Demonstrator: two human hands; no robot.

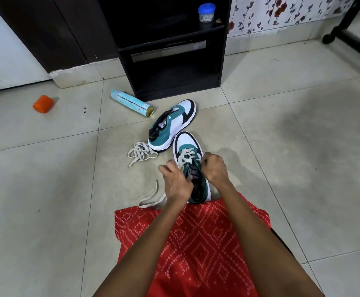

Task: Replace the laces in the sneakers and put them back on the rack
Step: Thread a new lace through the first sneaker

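A teal, white and black sneaker (185,144) stands on the tiled floor just in front of my lap, toe pointing away. A cream lace (186,156) crosses its lower eyelets. My left hand (174,183) rests on the shoe's left side at the tongue, and the lace's loose end (151,199) trails out to the left below it. My right hand (215,168) pinches the lace at the right eyelets. The second sneaker (172,123) lies unlaced farther off, beside a loose bundled cream lace (140,153). The black rack (170,46) stands behind.
A teal spray can (132,103) lies on the floor left of the rack. An orange cap (43,103) sits far left. A blue-lidded jar (206,12) stands on the rack's shelf. A chair base (354,37) is at the far right.
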